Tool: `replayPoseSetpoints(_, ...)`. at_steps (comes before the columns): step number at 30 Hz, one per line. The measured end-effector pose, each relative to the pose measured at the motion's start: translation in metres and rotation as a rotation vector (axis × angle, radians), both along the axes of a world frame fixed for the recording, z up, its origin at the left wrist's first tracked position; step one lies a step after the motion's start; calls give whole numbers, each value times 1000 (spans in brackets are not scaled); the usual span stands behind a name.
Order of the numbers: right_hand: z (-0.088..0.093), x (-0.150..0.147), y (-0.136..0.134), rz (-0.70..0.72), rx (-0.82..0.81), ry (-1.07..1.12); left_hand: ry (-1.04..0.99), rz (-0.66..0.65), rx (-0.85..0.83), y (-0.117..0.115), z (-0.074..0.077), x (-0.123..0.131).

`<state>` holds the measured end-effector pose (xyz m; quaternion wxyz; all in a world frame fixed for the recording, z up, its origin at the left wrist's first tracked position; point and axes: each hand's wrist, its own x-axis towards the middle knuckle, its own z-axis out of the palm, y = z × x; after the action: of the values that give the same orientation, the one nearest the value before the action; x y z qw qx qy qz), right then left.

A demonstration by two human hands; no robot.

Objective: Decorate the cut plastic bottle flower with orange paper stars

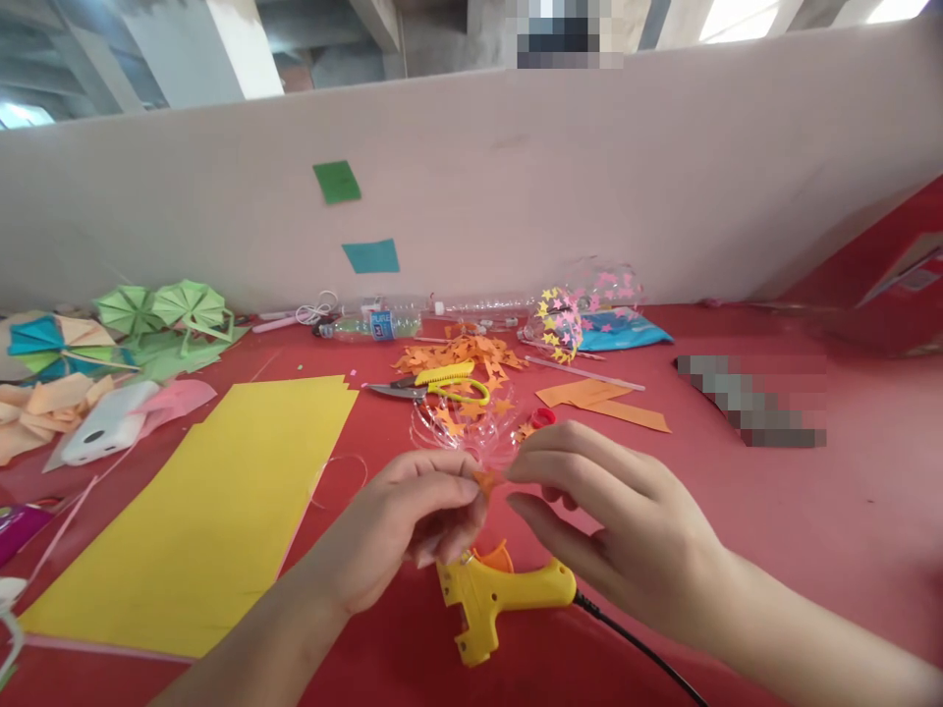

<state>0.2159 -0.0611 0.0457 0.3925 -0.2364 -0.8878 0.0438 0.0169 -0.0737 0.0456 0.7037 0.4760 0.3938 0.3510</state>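
My left hand (409, 525) and my right hand (615, 525) meet above the red table, both pinching a small orange paper star (487, 481) between their fingertips. Just behind the fingers sits a clear cut plastic bottle piece (461, 432) with orange stars stuck on it. A yellow glue gun (497, 594) lies on the table under my hands, its black cord (634, 643) running to the lower right.
A large yellow sheet (213, 501) lies at left. Yellow-handled scissors (442, 386), a pile of orange cut stars (464, 352), orange paper strips (604, 403), a water bottle (368, 326), a star-covered clear piece (582, 304) and folded paper fans (154, 314) lie farther back by the white wall.
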Motion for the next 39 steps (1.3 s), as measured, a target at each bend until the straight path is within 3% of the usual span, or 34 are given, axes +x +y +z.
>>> replayPoseSetpoints(4,-3,0,1,27,144,-58,-37,-76,-56,-2,-2,4)
replayPoseSetpoints(8,-1,0,2,20,177,-77,-66,-91,-78,-2,-1,4)
replayPoseSetpoints(16,0,-1,6,99,-68,-13,-65,-126,-81,-1,3,4)
replayPoseSetpoints(26,4,-1,2,183,-175,30,-15,-183,-69,-4,2,5)
replayPoseSetpoints(29,8,1,4,143,-210,111,196,22,152,-3,1,5)
replayPoseSetpoints(33,9,3,12,7,-246,151,739,427,871,7,-8,6)
replayPoseSetpoints(36,4,3,19,-53,-232,113,1047,495,1214,16,-19,9)
replayPoseSetpoints(39,-3,1,23,-82,-145,43,1179,471,1289,21,-27,12)
